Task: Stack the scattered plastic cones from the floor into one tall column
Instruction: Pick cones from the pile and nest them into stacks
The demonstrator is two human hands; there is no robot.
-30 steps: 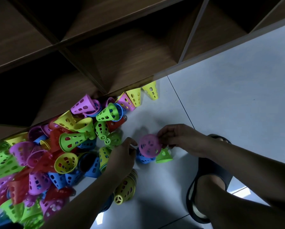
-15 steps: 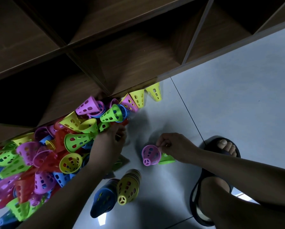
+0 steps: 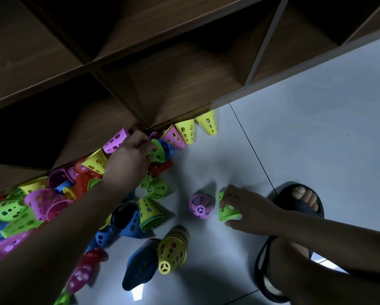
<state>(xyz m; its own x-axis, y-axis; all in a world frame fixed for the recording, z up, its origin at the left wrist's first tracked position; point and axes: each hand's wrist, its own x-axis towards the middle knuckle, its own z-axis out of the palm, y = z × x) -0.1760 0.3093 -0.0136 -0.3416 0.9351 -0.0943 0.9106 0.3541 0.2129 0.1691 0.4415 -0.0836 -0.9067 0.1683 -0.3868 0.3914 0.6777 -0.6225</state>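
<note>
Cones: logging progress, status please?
Left hand closing on green cone in pile by shelf. Right hand gripping green cone beside standing purple cone. No tall column; nothing blocking.

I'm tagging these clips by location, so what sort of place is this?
Probably an indoor playroom or storage corner: a pale tiled floor, a wooden cubby shelf standing on it, and a heap of coloured plastic cones against its base.
</note>
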